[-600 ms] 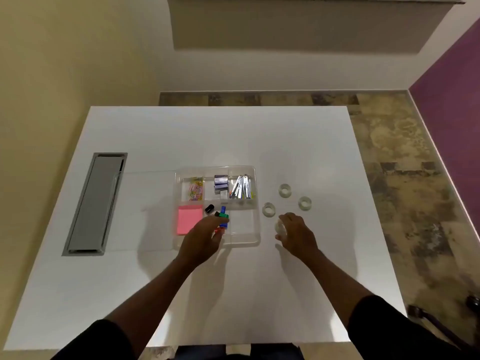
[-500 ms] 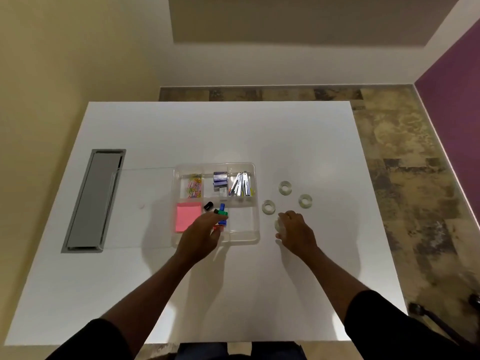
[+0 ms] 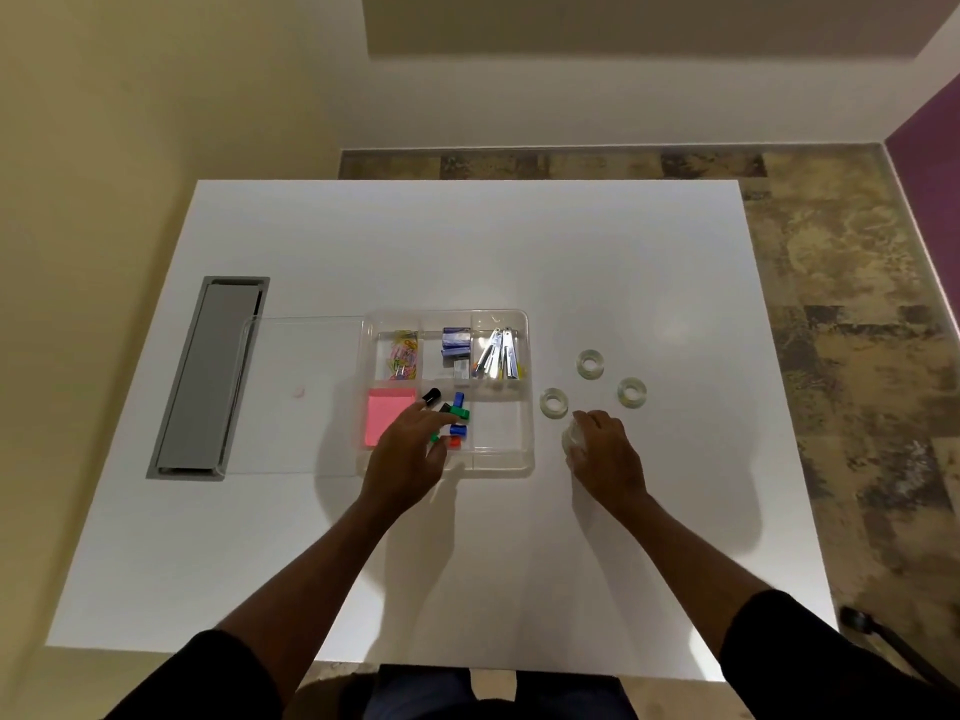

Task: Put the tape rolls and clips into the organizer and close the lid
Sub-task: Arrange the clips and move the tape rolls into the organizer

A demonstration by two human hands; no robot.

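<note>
A clear plastic organizer (image 3: pixel 524 459) with several compartments lies mid-table, its lid (image 3: pixel 301 356) swung flat to the left. Coloured binder clips (image 3: pixel 457 415) fill the front middle compartment. My left hand (image 3: pixel 410 449) hovers over that compartment, fingers spread, nothing clearly in them. Three clear tape rolls lie on the table to the right of the organizer: one (image 3: pixel 554 402) nearest it, one (image 3: pixel 590 364) farther back, one (image 3: pixel 631 392) at the right. My right hand (image 3: pixel 605 449) is closed on a fourth clear tape roll (image 3: pixel 572 439) just right of the organizer.
The organizer also holds a pink sticky-note pad (image 3: pixel 387 420), paper clips (image 3: pixel 402 353), a staple box (image 3: pixel 456 341) and metal clips (image 3: pixel 498 353); its front right compartment is bare. A grey cable hatch (image 3: pixel 208 376) is set in the white table (image 3: pixel 519 241) at left.
Both hands stay nearly in place. My left hand's fingers have spread a little above the binder clips. The camera has tilted slightly.
</note>
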